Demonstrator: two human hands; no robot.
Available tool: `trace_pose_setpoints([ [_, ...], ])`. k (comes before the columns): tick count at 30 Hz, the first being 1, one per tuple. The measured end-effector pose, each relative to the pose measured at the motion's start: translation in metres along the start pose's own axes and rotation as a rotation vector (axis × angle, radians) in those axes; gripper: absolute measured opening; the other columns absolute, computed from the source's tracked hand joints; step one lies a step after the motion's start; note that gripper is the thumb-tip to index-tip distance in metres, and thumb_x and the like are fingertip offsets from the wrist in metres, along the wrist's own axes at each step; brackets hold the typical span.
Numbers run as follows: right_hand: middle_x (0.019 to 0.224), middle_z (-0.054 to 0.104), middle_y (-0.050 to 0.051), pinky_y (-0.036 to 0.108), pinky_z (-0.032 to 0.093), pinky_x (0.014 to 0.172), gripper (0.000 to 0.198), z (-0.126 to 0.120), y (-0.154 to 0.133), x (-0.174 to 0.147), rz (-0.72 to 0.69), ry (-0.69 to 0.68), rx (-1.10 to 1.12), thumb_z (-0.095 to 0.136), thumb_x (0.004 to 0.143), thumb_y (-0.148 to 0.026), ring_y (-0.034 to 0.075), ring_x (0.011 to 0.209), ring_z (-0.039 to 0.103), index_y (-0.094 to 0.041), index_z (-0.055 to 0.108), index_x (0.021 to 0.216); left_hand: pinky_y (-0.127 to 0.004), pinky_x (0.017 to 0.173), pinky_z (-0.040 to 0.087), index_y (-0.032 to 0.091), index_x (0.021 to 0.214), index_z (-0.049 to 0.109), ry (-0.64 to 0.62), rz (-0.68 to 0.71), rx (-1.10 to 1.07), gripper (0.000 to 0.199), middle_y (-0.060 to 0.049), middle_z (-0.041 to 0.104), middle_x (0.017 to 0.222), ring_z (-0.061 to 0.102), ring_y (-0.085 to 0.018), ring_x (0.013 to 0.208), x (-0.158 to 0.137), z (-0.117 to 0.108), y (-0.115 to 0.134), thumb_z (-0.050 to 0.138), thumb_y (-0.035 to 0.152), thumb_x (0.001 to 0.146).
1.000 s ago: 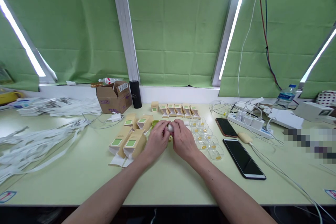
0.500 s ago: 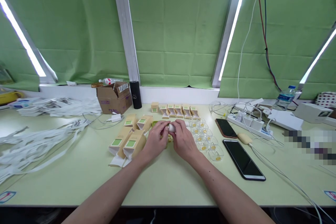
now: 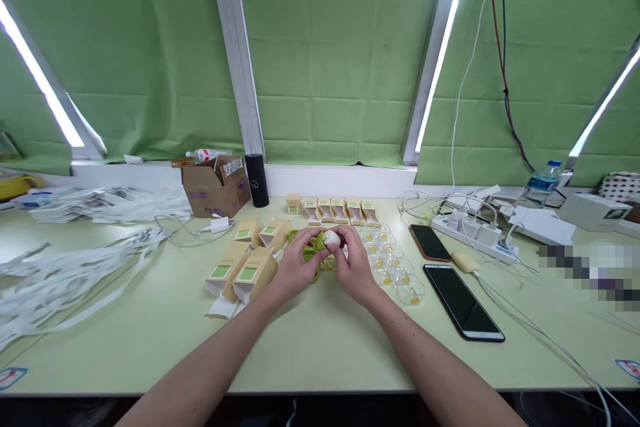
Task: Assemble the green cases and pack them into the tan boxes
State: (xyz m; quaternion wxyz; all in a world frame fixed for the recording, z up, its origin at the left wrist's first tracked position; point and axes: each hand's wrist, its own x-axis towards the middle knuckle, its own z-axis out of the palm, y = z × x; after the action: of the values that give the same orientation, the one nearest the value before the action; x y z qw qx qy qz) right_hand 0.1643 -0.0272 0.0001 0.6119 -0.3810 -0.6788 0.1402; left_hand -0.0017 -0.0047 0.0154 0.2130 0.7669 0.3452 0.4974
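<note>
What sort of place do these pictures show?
Probably an indoor workroom: grouped small cardboard boxes, clear plastic containers and a power strip share one long table.

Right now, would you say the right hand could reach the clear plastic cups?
Probably yes: the cups sit beside the right hand with nothing visible between, though it is holding a white piece.
</note>
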Motion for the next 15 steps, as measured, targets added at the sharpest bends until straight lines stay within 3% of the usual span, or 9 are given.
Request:
trace_pose_setpoints([
  [4, 0.117, 0.066, 0.010, 0.041, 0.053, 0.093, 0.026, 0.003, -0.001, -0.002, 0.096, 0.036, 0.120, 0.056, 0.104, -0.044, 0.025, 0.104, 0.063, -0.022, 0.063, 0.117, -0.042, 0.099, 0.058, 0.022, 0.125, 0.069, 0.005, -0.021, -0.017, 0.036, -0.011, 0.072, 0.129, 0.069, -0.027, 0.117, -0.001, 0.001, 0.001, 0.070, 0.040, 0.094],
  [9, 0.099, 0.073, 0.005, 0.036, 0.054, 0.082, 0.043, -0.002, 0.010, 0.007, 0.371, 0.221, 0.490, 0.067, 0.096, -0.059, 0.021, 0.088, 0.066, -0.025, 0.064, 0.121, -0.043, 0.092, 0.060, 0.021, 0.129, 0.069, 0.051, -0.083, -0.072, 0.043, -0.012, 0.073, 0.130, 0.072, -0.025, 0.101, 0.000, -0.001, -0.008, 0.071, 0.045, 0.093],
  [12, 0.090, 0.073, 0.003, 0.032, 0.052, 0.074, 0.045, -0.007, 0.014, 0.016, 0.458, 0.260, 0.811, 0.082, 0.083, -0.063, 0.020, 0.085, 0.068, -0.023, 0.070, 0.102, -0.044, 0.099, 0.059, 0.021, 0.133, 0.069, 0.064, -0.098, -0.123, 0.047, -0.013, 0.071, 0.135, 0.072, -0.026, 0.109, 0.001, -0.003, -0.011, 0.073, 0.045, 0.093],
  [15, 0.091, 0.075, 0.003, 0.031, 0.053, 0.070, 0.043, -0.010, 0.012, 0.019, 0.533, 0.201, 1.044, 0.090, 0.077, -0.057, 0.020, 0.085, 0.071, -0.022, 0.073, 0.095, -0.044, 0.103, 0.056, 0.022, 0.136, 0.067, 0.064, -0.087, -0.188, 0.048, -0.013, 0.070, 0.139, 0.069, -0.027, 0.119, 0.000, -0.002, -0.011, 0.072, 0.044, 0.094],
])
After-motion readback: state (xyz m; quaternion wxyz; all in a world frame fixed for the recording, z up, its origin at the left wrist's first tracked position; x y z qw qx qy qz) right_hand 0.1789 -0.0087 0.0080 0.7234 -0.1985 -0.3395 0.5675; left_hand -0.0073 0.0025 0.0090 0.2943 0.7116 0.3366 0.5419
